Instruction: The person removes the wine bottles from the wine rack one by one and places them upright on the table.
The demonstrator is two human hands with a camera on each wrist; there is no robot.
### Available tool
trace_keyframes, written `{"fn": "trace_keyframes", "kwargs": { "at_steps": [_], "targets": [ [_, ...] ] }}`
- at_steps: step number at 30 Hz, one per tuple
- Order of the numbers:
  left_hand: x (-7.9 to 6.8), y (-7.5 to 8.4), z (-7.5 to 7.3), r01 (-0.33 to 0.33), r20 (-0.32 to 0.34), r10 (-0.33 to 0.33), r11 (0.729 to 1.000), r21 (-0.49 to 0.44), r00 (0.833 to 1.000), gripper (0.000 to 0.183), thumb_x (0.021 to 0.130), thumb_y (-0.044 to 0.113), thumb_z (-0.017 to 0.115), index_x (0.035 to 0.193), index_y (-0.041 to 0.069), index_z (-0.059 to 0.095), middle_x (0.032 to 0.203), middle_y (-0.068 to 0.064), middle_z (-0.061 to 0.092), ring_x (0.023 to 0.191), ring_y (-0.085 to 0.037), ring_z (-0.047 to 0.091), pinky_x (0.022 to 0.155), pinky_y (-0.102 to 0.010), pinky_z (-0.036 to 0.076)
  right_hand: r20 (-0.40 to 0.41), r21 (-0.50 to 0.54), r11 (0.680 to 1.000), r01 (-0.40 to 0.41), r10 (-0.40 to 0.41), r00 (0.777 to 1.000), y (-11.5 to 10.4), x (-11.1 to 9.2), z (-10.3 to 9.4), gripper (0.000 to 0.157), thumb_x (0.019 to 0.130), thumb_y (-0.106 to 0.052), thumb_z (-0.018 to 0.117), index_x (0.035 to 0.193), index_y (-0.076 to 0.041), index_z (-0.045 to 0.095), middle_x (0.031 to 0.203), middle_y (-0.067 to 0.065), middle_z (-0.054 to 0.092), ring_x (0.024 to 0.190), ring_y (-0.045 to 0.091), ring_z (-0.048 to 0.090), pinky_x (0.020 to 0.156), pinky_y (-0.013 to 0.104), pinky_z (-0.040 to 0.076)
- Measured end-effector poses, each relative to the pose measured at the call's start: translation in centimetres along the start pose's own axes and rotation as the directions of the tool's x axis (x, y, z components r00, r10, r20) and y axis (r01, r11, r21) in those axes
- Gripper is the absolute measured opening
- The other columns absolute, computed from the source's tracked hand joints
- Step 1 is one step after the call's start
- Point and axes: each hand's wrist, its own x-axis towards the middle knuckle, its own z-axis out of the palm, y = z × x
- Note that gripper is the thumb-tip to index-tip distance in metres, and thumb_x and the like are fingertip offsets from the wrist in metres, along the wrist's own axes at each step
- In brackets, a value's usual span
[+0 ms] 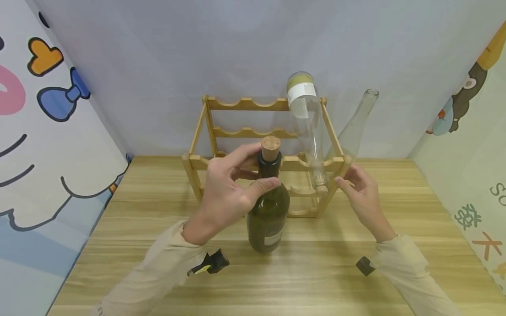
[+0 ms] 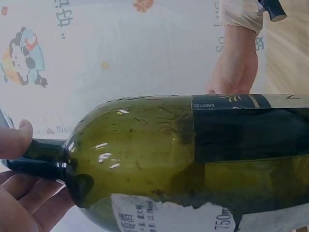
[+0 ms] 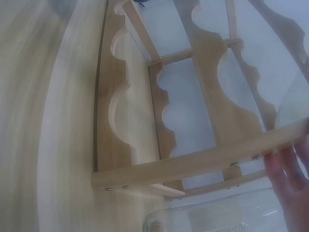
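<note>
Where the tabletop (image 1: 308, 285) runs nearest, the left sleeve (image 1: 154, 267) and the right sleeve (image 1: 411, 272) stretch over it, with a black piece (image 1: 218, 262) by the left cuff and another by the right. Beyond them, on the near side of the rack (image 1: 292, 164), the green bottle (image 1: 266, 219) is roughly upright; whether its base touches the tabletop cannot be told. The left grip (image 1: 223, 193) grasps it by its dark neck, between thumb and fingers, and a cork (image 1: 270, 148) juts from its mouth. The left wrist view shows its dark label (image 2: 246, 135) and its white label (image 2: 169, 212), which has a ragged edge.

To the right, the right grip (image 1: 365, 197) holds the rack's near right post, thumb on the near side and fingers around the outside. The rack is wooden, with scalloped rails. In its right slot, up top, lies a clear bottle (image 1: 310, 120), corked neck to the near side, base to the far. Right of the rack and partly behind it, a second clear bottle (image 1: 357, 125) stands mouth up. Farthest is a pale backdrop (image 1: 178, 66), between printed sheets at left and right.
</note>
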Motion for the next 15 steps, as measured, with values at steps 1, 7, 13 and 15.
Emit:
{"fn": "trace_keyframes", "kwargs": {
  "at_steps": [1,7,13,15],
  "targets": [
    [-0.07,-0.06,0.02,0.002,0.003,-0.002,1.0,-0.003,1.0,0.048,0.07,-0.008,0.079,0.114,-0.008,0.061,0.097,-0.018,0.07,0.089,-0.018,0.069,0.064,-0.028,0.058,-0.001,-0.003,1.0,-0.001,0.001,1.0,0.0,0.0,0.0,0.029,0.088,0.012,0.056,0.117,0.007,0.056,0.096,0.003,0.062,0.092,0.014,0.06,0.079,0.021,0.054],
    [-0.46,-0.41,0.11,0.013,0.009,-0.013,1.0,-0.002,1.0,0.047,0.07,-0.008,0.079,0.113,-0.007,0.061,0.097,-0.018,0.07,0.089,-0.019,0.069,0.064,-0.028,0.058,0.001,-0.016,1.0,0.001,-0.001,1.0,-0.01,-0.07,0.01,0.028,0.088,0.011,0.057,0.116,0.006,0.057,0.096,0.002,0.061,0.092,0.014,0.06,0.08,0.02,0.054],
    [-0.8,-0.75,0.19,0.028,0.013,-0.028,1.0,-0.009,1.0,0.047,0.07,-0.008,0.079,0.114,-0.007,0.061,0.099,-0.017,0.069,0.09,-0.02,0.069,0.063,-0.028,0.058,0.01,0.007,1.0,0.009,-0.009,1.0,0.16,-0.14,-0.06,0.03,0.089,0.012,0.056,0.118,0.007,0.056,0.097,0.003,0.061,0.091,0.014,0.059,0.079,0.021,0.054],
    [-0.88,-0.88,0.22,0.031,0.008,-0.031,0.999,-0.015,1.0,0.048,0.069,-0.009,0.079,0.114,-0.008,0.061,0.099,-0.018,0.069,0.089,-0.02,0.069,0.063,-0.028,0.058,0.013,0.007,1.0,0.015,-0.015,1.0,0.24,-0.05,-0.11,0.03,0.089,0.012,0.056,0.118,0.007,0.056,0.097,0.004,0.061,0.091,0.014,0.06,0.079,0.021,0.054]
  ]
}}
